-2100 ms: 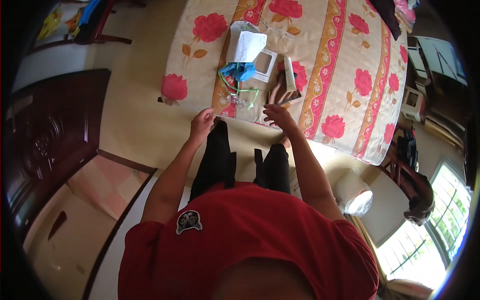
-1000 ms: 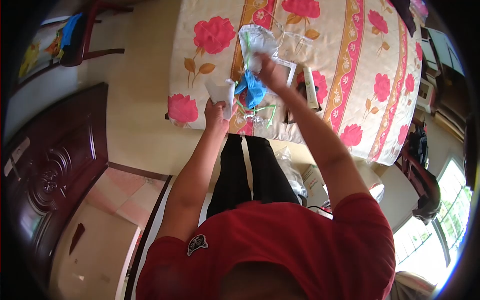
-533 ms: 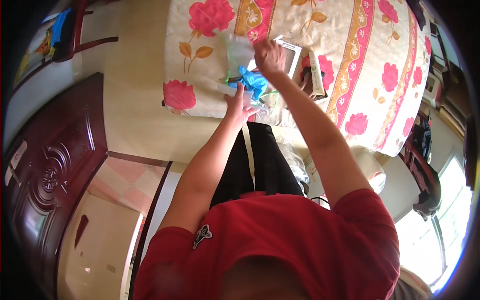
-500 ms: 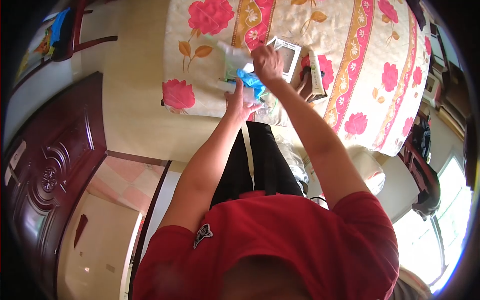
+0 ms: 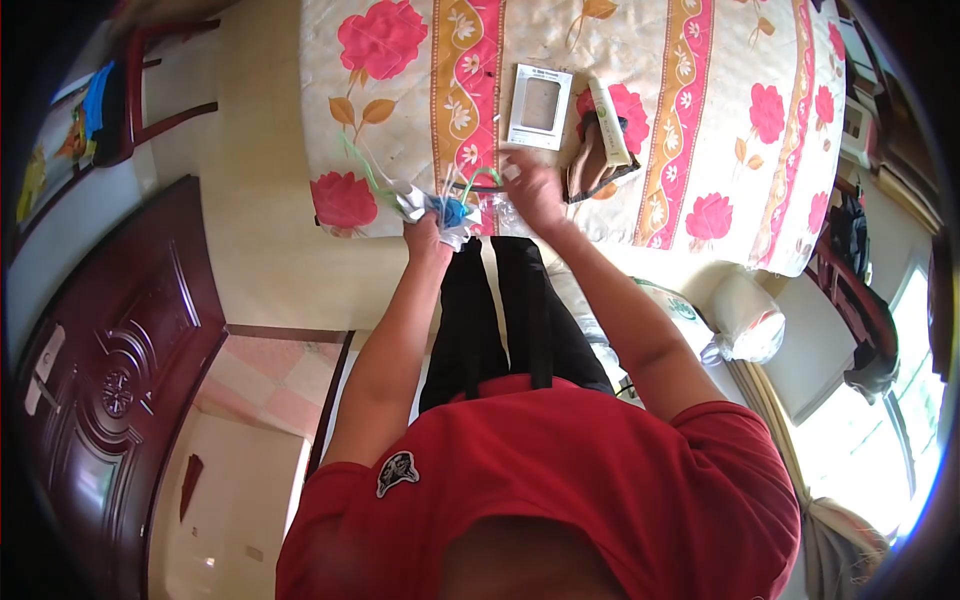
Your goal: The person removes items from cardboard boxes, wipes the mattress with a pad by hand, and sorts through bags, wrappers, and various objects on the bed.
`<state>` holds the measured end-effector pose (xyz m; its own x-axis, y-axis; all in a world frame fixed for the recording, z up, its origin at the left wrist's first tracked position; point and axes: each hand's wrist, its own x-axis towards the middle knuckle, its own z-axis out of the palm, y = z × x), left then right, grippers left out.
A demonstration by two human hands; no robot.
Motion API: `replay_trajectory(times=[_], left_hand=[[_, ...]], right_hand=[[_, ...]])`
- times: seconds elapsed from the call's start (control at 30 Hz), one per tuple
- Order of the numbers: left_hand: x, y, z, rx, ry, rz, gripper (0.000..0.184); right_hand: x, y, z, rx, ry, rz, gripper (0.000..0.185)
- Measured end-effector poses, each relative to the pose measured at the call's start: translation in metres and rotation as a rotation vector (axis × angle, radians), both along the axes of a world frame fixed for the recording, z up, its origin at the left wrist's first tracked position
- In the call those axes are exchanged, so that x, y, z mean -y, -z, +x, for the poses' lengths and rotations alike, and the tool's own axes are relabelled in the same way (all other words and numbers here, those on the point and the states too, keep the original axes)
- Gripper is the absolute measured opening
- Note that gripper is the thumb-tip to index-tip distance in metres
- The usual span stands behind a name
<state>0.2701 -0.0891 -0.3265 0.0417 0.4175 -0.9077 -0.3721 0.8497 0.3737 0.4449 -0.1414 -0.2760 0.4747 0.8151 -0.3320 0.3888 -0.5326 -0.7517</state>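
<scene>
My left hand (image 5: 424,234) is closed around a crumpled bundle of white and blue plastic (image 5: 452,211) at the near edge of the table. Thin pale and green strands (image 5: 365,165) stick out of the bundle on its left. My right hand (image 5: 537,197) is just right of the bundle, smeared by motion. Another green strand (image 5: 485,174) reaches toward its fingertips, but whether they grip it does not show. Clear crinkled plastic (image 5: 508,215) lies between the two hands. Beyond my right hand rests a flat white box with a grey window (image 5: 541,106).
An open brown case (image 5: 588,172) with a pale tube-like box (image 5: 610,125) on it lies to the right on the flowered tablecloth (image 5: 390,110). Plastic-wrapped bundles (image 5: 745,318) stand beside the table at right. At left is a dark red door (image 5: 115,390).
The blue and white plastic has moved down and left, now bunched in my left hand. My right hand has come down from beside the white box toward the table's near edge.
</scene>
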Motion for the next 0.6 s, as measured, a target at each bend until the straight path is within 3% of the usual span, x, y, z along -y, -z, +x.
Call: replay_trajectory(times=[0.03,0.1,0.2,0.3,0.37,0.43,0.47,0.6], left_hand=[[-0.003,-0.001,-0.006,-0.030,0.078,0.085,0.034],[-0.008,0.002,-0.007,-0.111,0.087,0.184,0.032],[-0.014,0.015,-0.007,-0.161,0.141,0.293,0.030],[-0.017,0.002,0.004,-0.182,0.187,0.354,0.027],[-0.020,-0.016,0.010,-0.167,0.262,0.294,0.026],[-0.007,0.037,-0.011,-0.133,0.254,0.322,0.022],[-0.003,0.028,-0.009,-0.157,0.244,0.324,0.023],[-0.001,-0.015,0.011,0.033,0.174,0.245,0.030]], right_hand=[[-0.005,0.007,0.022,0.056,0.207,-0.094,0.036],[-0.016,0.032,0.056,0.339,0.364,-0.372,0.058],[-0.044,0.026,0.072,0.124,0.533,-0.652,0.077],[-0.054,0.047,0.071,0.076,0.545,-0.711,0.088],[-0.048,0.059,0.072,0.053,0.534,-0.581,0.073],[-0.038,0.098,0.082,-0.135,0.469,-0.424,0.063],[-0.044,0.048,0.071,0.020,0.538,-0.322,0.053],[-0.009,0.031,0.057,-0.210,0.523,0.057,0.041]])
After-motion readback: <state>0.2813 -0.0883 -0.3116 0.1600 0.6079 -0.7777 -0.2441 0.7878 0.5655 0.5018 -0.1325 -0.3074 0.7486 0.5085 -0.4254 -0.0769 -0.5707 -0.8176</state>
